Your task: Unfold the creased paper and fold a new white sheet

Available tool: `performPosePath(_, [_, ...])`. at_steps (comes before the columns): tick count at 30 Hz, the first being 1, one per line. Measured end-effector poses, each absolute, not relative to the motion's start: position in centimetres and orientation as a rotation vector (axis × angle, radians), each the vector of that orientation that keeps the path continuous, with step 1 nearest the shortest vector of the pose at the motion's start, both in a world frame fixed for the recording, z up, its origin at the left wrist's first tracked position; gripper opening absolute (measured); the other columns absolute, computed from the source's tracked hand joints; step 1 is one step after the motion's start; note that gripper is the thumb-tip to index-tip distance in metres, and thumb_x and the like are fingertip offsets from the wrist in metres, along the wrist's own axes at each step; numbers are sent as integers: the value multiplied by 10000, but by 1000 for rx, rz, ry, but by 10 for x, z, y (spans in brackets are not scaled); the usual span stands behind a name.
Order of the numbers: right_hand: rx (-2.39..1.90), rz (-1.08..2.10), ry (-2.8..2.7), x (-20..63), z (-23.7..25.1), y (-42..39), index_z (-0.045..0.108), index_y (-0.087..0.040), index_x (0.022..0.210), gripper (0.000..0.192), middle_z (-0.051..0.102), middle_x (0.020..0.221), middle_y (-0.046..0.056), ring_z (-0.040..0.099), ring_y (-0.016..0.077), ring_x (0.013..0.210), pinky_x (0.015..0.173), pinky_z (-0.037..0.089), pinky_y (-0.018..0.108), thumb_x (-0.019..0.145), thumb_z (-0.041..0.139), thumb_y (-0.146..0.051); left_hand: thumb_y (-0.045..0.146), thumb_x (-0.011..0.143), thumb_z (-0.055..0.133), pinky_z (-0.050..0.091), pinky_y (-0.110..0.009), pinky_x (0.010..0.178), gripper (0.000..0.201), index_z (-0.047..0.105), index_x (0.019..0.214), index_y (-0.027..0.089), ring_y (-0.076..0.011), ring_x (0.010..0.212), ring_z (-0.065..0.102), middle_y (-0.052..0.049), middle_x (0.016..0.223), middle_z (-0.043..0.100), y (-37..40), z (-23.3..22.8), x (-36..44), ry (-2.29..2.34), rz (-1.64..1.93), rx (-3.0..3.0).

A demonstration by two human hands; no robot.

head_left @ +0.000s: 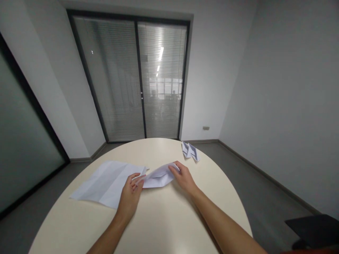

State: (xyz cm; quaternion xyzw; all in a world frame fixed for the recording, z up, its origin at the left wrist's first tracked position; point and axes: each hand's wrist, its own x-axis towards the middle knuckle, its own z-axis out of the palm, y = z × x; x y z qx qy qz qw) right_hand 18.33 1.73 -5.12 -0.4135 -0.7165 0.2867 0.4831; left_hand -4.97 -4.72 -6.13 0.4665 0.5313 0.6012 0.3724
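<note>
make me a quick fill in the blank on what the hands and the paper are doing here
1. Both hands hold one folded piece of ____ just above the round table.
2. The left hand grips the folded piece at its ____ end.
3. The creased flat sheet lies to the ____ of the left hand.
4. The small folded papers lie near the table's far edge, beyond the ____ hand.

Missing words: paper; left; left; right

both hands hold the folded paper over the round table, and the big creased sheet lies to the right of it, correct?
Not quite. In the head view the creased sheet lies to the left of the folded paper, not the right. The rest stands: the left hand and right hand both hold it over the round table.
</note>
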Motion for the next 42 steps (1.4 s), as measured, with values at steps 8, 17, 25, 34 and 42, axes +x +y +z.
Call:
performPosePath(8, [-869, 860, -1570, 174, -53, 11, 392, -263, 1214, 337, 528, 902, -4, 536, 151, 695, 593, 510, 266, 968, 484, -474, 162, 743, 630, 613, -342, 811, 182, 677, 912, 113, -228, 924, 709, -113, 1015, 734, -48, -69, -46, 1206, 1520, 783])
performPosePath(17, [-863, 489, -1966, 188, -36, 4, 641, -222, 996, 175, 636, 1167, 83, 634, 186, 980, 740, 548, 280, 957, 479, -273, 102, 869, 565, 638, -386, 797, 124, 651, 957, 88, -184, 819, 721, -114, 994, 726, -51, -60, -46, 1122, 1631, 532])
performPosePath(25, [-1132, 439, -2045, 185, -43, 8, 694, -222, 1123, 271, 720, 1103, 65, 683, 184, 853, 735, 543, 297, 877, 620, -308, 221, 708, 694, 539, -437, 996, 290, 746, 984, 148, -298, 1167, 639, -115, 1156, 724, -55, -55, -50, 1211, 1650, 932])
performPosePath(34, [-1322, 521, -1829, 177, -48, 10, 689, -203, 949, 181, 750, 908, 52, 706, 206, 795, 721, 523, 292, 786, 612, -182, 103, 465, 836, 412, -422, 1122, 535, 755, 987, 193, -316, 1231, 600, -118, 1195, 713, -72, -30, -36, 1279, 1613, 1183])
performPosePath(42, [-1129, 861, -1566, 177, -49, 16, 645, -206, 918, 174, 722, 956, 59, 685, 213, 831, 700, 546, 321, 807, 545, -295, 231, 577, 822, 435, -446, 1103, 413, 756, 984, 195, -319, 1259, 572, -115, 1223, 696, -61, -50, -40, 1239, 1577, 1122])
